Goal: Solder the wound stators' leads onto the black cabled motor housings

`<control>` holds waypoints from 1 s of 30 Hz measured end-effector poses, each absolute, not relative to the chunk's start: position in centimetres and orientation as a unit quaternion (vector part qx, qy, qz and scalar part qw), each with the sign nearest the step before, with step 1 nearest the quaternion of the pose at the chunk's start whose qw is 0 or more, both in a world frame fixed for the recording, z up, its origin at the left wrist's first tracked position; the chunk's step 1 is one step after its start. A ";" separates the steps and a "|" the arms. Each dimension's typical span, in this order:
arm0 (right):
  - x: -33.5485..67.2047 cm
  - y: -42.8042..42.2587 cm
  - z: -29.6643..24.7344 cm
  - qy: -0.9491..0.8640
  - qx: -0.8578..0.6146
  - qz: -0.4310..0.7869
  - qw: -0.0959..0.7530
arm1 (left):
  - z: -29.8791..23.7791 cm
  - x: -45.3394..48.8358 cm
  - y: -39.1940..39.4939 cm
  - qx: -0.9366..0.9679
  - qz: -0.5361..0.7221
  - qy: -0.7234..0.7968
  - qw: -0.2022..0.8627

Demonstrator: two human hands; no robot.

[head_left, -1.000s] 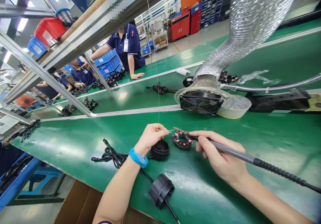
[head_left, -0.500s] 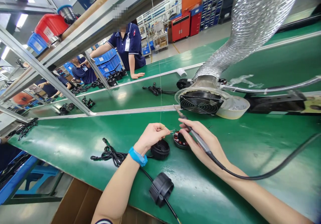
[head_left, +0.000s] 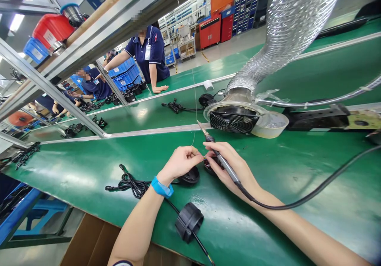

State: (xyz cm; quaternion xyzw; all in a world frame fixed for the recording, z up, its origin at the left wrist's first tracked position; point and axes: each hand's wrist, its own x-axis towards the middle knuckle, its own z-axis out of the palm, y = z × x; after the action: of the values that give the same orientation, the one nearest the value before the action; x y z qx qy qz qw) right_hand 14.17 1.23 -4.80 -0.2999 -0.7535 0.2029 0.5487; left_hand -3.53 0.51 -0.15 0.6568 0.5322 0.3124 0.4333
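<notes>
My left hand [head_left: 180, 162], with a blue wristband, is closed in a pinch on a thin solder wire [head_left: 194, 111] that runs up out of view. My right hand [head_left: 230, 164] grips a soldering iron [head_left: 218, 157], its tip pointing up and away towards the fan. Its fingertips meet the left hand's over a small wound stator [head_left: 209, 166], which they mostly hide. A round black housing [head_left: 190, 176] lies under the left hand. Its black cord runs to a coiled bundle [head_left: 129, 184].
A second black housing [head_left: 188, 222] lies near the bench's front edge. A fume fan [head_left: 233, 121] on a foil duct [head_left: 285, 24] stands just behind the hands, with a white dish [head_left: 272, 125] beside it. Other people work across the green belt [head_left: 89, 170].
My right hand has swung the soldering iron from pointing at the stator to tip up and away. Its fingers have moved in over the stator. The left hand has kept its pinch.
</notes>
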 end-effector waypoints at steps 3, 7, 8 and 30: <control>14.2 1.1 -4.7 -0.747 -0.312 0.208 0.550 | 0.3 -3.6 0.5 0.637 0.294 0.532 0.475; 14.1 1.2 -4.7 -0.742 -0.313 0.213 0.552 | 0.7 -3.7 0.5 0.618 0.281 0.534 0.503; 14.0 1.1 -4.7 -0.743 -0.312 0.213 0.553 | 0.7 -3.7 0.5 0.614 0.280 0.535 0.508; 16.6 -1.1 -4.4 -0.649 -0.411 0.222 0.601 | -0.7 -4.3 0.7 0.540 0.304 0.552 0.558</control>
State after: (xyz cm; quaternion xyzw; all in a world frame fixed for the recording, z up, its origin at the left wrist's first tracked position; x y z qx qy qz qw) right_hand 16.59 -1.12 -4.42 -0.4109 -0.6486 0.2218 0.6011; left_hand -4.27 0.66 -0.68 0.5404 0.5516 0.3043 0.5577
